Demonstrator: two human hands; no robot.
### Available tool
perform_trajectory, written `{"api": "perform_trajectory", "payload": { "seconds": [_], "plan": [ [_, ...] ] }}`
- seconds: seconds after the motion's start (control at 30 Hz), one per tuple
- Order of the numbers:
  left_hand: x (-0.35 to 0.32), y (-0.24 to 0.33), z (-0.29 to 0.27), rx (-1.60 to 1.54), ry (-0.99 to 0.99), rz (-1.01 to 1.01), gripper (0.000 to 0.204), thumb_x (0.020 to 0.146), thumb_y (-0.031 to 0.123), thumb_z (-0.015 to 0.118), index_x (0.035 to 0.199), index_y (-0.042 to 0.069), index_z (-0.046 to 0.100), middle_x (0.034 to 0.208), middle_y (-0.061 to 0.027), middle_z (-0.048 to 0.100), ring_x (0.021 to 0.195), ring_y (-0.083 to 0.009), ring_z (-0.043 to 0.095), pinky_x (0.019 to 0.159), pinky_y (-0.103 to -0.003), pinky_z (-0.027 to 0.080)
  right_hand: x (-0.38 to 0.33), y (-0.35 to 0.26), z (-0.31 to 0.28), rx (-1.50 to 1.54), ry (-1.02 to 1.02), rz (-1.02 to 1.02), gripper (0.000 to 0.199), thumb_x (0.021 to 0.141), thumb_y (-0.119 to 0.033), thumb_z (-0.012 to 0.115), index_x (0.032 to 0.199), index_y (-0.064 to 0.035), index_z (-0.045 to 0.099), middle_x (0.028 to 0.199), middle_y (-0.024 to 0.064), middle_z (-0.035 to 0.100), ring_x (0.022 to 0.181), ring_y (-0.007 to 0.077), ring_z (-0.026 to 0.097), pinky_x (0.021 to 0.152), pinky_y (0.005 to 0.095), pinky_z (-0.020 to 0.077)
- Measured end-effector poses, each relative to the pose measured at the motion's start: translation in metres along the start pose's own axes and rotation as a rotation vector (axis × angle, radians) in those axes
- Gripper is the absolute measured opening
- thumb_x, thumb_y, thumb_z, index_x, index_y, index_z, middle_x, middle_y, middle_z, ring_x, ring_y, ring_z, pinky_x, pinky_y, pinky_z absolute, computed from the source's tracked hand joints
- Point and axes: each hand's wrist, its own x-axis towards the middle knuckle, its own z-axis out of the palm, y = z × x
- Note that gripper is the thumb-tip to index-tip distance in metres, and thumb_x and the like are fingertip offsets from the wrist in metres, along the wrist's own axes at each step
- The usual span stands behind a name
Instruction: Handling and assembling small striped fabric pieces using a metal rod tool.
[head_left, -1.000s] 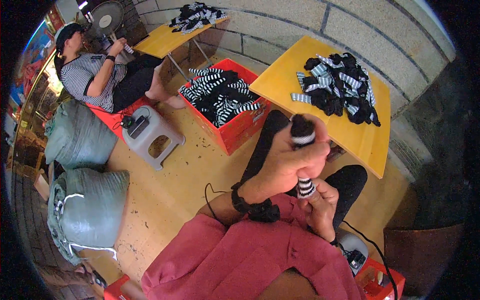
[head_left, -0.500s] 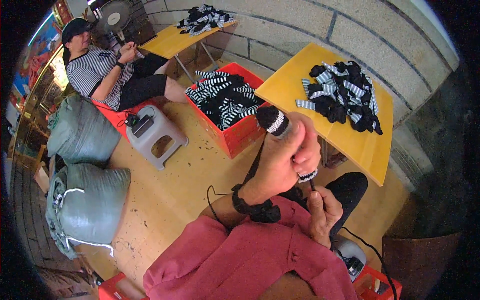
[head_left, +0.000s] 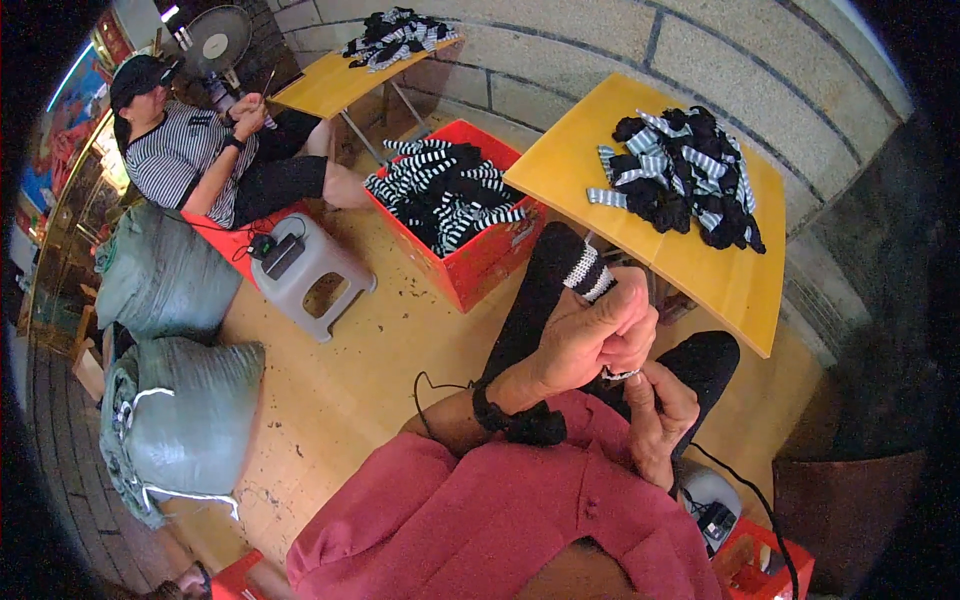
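Note:
My left hand (head_left: 605, 330) is closed around a black-and-white striped knitted tube (head_left: 588, 272). One striped end sticks out above the fist, and a pale edge shows below it. Just under that edge my right hand (head_left: 662, 412) is closed, thumb and fingers pinched near the tube's lower opening. The thin dark rod that showed in these fingers half a second ago is now hidden between the hands. Beyond them, a yellow table (head_left: 590, 130) carries a heap of black and grey-striped knitted pieces (head_left: 690, 175).
A red box (head_left: 470, 275) holds many striped knitted pieces. Left of it stand a grey stool (head_left: 325, 265) and stuffed green sacks (head_left: 195, 420). Another person (head_left: 190, 150) sits by a second yellow table (head_left: 330, 85). A black cable (head_left: 750, 500) runs at my right.
The dark rod has gone out of sight as my right hand came up against the tube's lower edge. The tube's black rounded tip has given way to a striped end; my left hand moved slightly right.

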Motion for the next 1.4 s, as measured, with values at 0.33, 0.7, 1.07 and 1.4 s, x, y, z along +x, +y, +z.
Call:
{"api": "perform_trajectory", "payload": {
  "seconds": [0.33,0.7,1.07,1.4],
  "plan": [
    [0.014,0.025,0.027,0.079,0.435,0.298,0.029,0.092,0.031,0.048,0.108,0.006,0.045,0.086,-0.0101,0.053,0.066,-0.0214,0.057,0.059,-0.033,0.048,0.002,0.001,0.004,0.028,0.061,0.087,0.008,0.082,-0.003,0.06,0.087,0.0031,0.062,0.066,0.0061,0.059,0.058,0.0107,0.052,0.053,0.0241,0.0414],
    [0.012,0.018,0.008,-0.096,0.087,0.249,0.024,0.091,0.03,0.051,0.094,0.008,0.043,0.065,-0.0012,0.038,0.05,-0.009,0.032,0.046,-0.024,0.029,-0.001,0.004,0.005,-0.034,0.069,-0.141,0.006,0.078,0.001,0.061,0.083,0.0037,0.061,0.07,0.0115,0.061,0.058,0.019,0.057,0.053,0.0274,0.0437],
    [-0.002,-0.014,0.019,0.04,0.1,0.077,0.029,0.09,0.036,0.05,0.083,0.009,0.04,0.053,0.0015,0.03,0.045,-0.0084,0.025,0.043,-0.025,0.022,0.001,0.0,0.003,0.076,-0.025,-0.063,0.007,0.081,-0.002,0.06,0.085,0.0028,0.062,0.068,0.0064,0.06,0.059,0.0118,0.055,0.053,0.0236,0.0419],
    [0.01,0.013,0.01,0.07,0.235,0.238,0.029,0.092,0.031,0.049,0.106,0.005,0.043,0.068,-0.0064,0.049,0.051,-0.0132,0.046,0.047,-0.025,0.039,-0.007,0.007,-0.006,0.332,-0.11,0.309,0.01,0.084,-0.007,0.059,0.088,0.0018,0.062,0.068,-0.0001,0.058,0.061,0.0058,0.05,0.056,0.0213,0.0407]
  ]
}}
